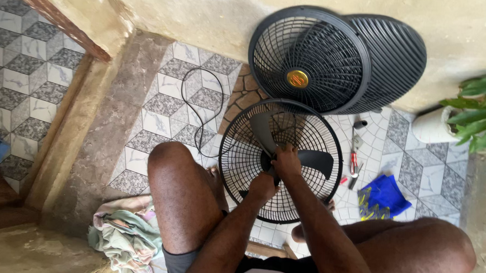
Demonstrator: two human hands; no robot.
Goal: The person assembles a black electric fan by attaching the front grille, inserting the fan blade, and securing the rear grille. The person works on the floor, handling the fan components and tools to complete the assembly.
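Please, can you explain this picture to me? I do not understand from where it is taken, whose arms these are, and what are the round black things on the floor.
The one picture comes from a camera on a person's head, looking down at their own knees and arms. The left hand and right hand both grip the hub of a fan, whose blades sit in a wire guard on the tiled floor. Two more guards lean against the wall. A cable lies to the left; pliers and a blue cloth lie to the right.

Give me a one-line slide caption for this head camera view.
Both hands, left and right, grip the fan blade hub inside a wire guard.
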